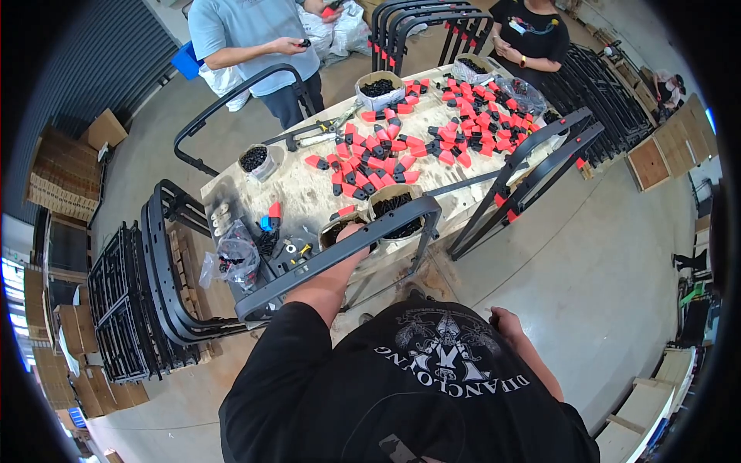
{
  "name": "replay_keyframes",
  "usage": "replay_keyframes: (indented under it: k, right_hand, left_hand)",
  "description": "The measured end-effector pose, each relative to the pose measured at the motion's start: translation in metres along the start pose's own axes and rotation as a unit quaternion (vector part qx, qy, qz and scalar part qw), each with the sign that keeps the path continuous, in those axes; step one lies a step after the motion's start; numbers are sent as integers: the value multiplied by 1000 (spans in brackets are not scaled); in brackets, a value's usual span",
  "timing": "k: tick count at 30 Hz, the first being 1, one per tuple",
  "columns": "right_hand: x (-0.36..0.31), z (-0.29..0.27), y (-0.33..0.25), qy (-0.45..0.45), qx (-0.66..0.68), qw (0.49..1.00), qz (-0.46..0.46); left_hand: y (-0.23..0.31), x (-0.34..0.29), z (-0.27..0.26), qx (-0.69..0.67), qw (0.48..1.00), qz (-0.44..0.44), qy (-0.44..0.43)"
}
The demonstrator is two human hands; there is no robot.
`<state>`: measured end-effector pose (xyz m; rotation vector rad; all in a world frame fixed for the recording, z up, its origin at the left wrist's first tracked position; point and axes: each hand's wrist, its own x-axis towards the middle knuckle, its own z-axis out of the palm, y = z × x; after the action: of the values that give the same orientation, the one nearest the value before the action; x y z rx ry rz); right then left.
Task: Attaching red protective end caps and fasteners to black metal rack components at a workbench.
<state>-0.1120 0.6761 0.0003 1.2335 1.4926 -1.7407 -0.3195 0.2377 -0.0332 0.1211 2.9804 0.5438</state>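
My left hand (351, 239) reaches past a black U-shaped metal frame (309, 266) into a small open container (328, 235) at the near table edge. Its fingers are hidden inside. The frame's upper bar crosses in front of my forearm. Beside that container, a second one (395, 202) holds small black parts. My right hand (505, 322) hangs low beside my body with its fingers curled; whatever may be in them is hidden. Red and black plastic pieces (378, 158) lie in heaps on the wooden table (297, 185).
More black frames lean on the table's right side (525, 166) and stand stacked at the left (147, 285). A plastic bag (238, 258) lies at the table's left corner. Two people stand across the table, one in a light blue shirt (239, 27), one in black (532, 35).
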Motion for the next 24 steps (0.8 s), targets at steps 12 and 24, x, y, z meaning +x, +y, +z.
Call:
replay_keyframes:
  k: [12, 24]
  right_hand:
    - [2, 4, -16, -5, -82, 996, -32]
    - [-3, 1, -24, 5, -78, 996, -39]
  left_hand:
    - [-8, 10, 5, -80, 994, -66, 25]
    - [-27, 8, 8, -146, 984, -92, 40]
